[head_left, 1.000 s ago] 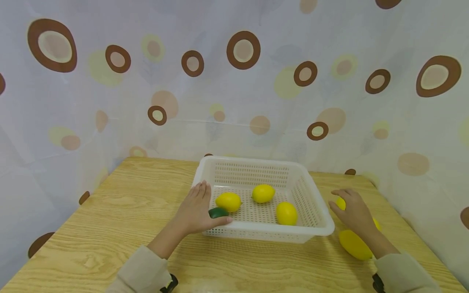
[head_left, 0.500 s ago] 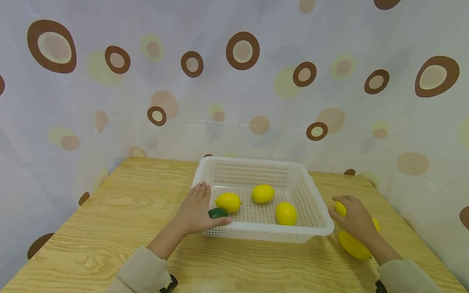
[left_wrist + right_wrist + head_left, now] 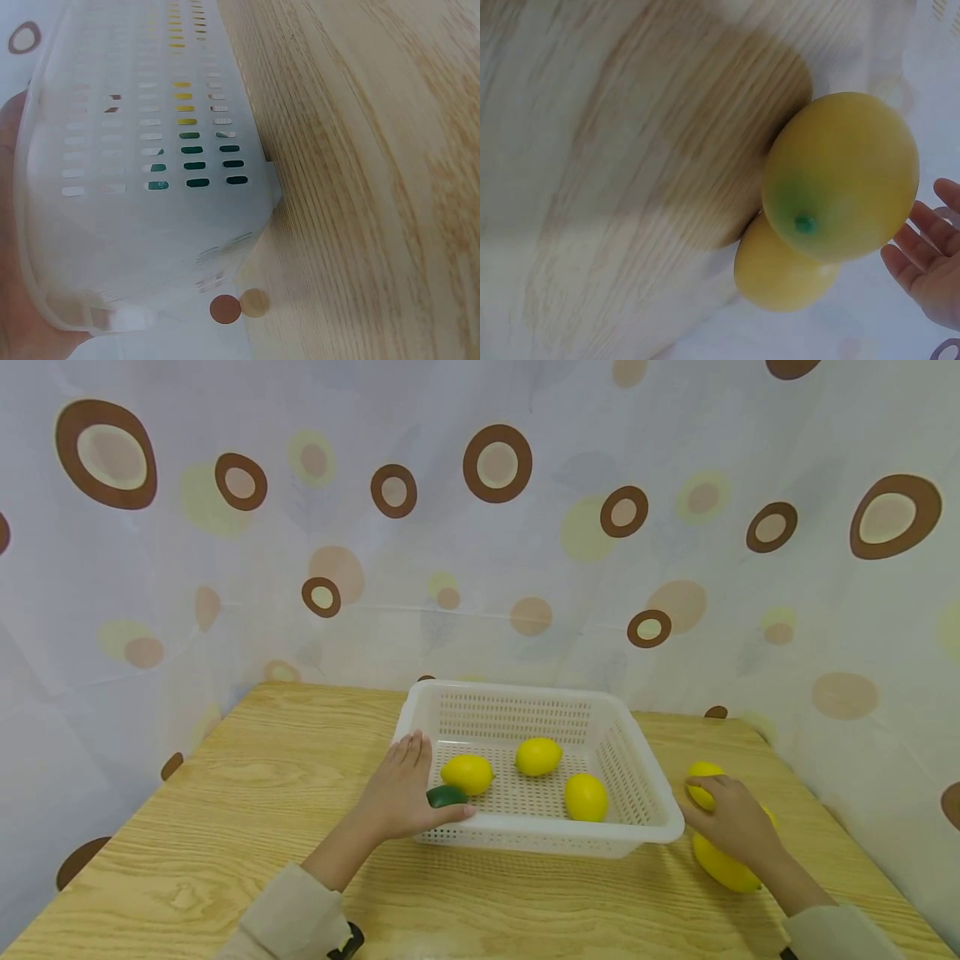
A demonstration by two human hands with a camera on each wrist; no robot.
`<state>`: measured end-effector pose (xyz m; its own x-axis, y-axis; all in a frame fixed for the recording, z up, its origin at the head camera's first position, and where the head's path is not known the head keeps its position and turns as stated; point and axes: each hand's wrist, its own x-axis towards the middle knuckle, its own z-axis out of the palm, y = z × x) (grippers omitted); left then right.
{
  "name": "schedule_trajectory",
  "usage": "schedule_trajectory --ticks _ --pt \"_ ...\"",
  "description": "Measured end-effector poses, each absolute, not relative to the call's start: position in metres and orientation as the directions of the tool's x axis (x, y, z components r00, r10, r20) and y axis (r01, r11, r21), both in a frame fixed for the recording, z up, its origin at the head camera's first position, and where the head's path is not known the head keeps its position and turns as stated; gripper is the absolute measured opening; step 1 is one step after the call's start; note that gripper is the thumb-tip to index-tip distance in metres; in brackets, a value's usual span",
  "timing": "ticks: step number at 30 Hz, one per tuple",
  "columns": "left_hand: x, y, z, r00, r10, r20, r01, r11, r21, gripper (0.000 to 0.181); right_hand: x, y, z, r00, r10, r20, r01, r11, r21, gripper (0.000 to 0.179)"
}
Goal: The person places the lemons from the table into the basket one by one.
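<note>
My left hand point(image 3: 401, 789) rests on the near left corner of a white plastic basket point(image 3: 540, 827), fingers straight along the left rim and thumb along the front rim. Inside lie three lemons, one at the left point(image 3: 467, 774), and a dark green rounded fruit point(image 3: 447, 796) partly hidden by the hand. On the table to the right, my right hand point(image 3: 738, 822) reaches over a lemon point(image 3: 705, 770), its fingertips overlapping it in the head view. Below that hand sits a larger yellow fruit point(image 3: 840, 180) with a green stem end; the right wrist view shows the fingers point(image 3: 922, 247) loosely spread beside it.
Another yellow fruit point(image 3: 780, 274) lies behind the large one, mostly covered by the right wrist in the head view. A wooden table point(image 3: 247, 810) carries everything. A patterned curtain point(image 3: 450, 552) hangs around its back and sides.
My right hand has drawn back slightly toward me and to the right, lowering around the near side of the lemon, more of which now shows. The left hand and basket have stayed still.
</note>
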<state>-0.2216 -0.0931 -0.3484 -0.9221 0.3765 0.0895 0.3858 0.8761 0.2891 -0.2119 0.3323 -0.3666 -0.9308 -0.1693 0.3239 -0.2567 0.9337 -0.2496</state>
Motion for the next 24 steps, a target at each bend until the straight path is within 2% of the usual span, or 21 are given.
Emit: schedule_trajectory --ticks 10,24 --pt "-0.221 -0.093 -0.349 -0.920 0.379 0.100 0.391 0.875 0.286 0.109 -0.205 0.340 -0.370 -0.960 -0.152 0.236 -0.208 0.950 -0.234 0.063" --pt "-0.222 -0.093 -0.349 -0.920 0.378 0.102 0.391 0.873 0.291 0.108 -0.198 0.346 -0.372 -0.974 -0.147 0.172 -0.182 0.961 -0.208 0.066"
